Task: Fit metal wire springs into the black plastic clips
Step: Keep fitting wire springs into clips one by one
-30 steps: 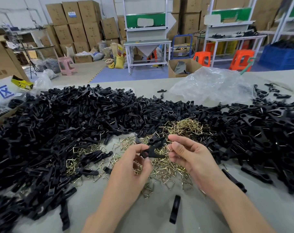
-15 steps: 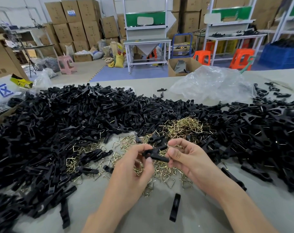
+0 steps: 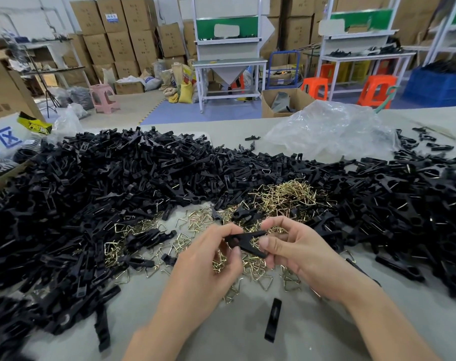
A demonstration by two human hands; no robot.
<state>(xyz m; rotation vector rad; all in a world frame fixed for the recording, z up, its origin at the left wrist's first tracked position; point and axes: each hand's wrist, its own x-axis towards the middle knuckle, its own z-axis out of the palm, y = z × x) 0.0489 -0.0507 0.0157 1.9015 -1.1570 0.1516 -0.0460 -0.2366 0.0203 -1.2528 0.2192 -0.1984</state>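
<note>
In the head view, both hands meet low at the centre of the counter (image 3: 325, 334), sharing one black clip (image 3: 247, 242). The left hand (image 3: 208, 259) pinches the clip's closed end between thumb and curled fingers (image 3: 219, 231). The right hand (image 3: 299, 254) pinches the two spread legs between thumb and forefinger. The clip's long axis runs left to right between the hands, its open V facing the right hand. Whether either hand also holds a spring cannot be told. The brass wire springs (image 3: 292, 194) lie just beyond and beneath the hands, nearer the right, so that hand looks best placed to fetch one. The heap of unfitted clips (image 3: 91, 191) spreads to the left.
</note>
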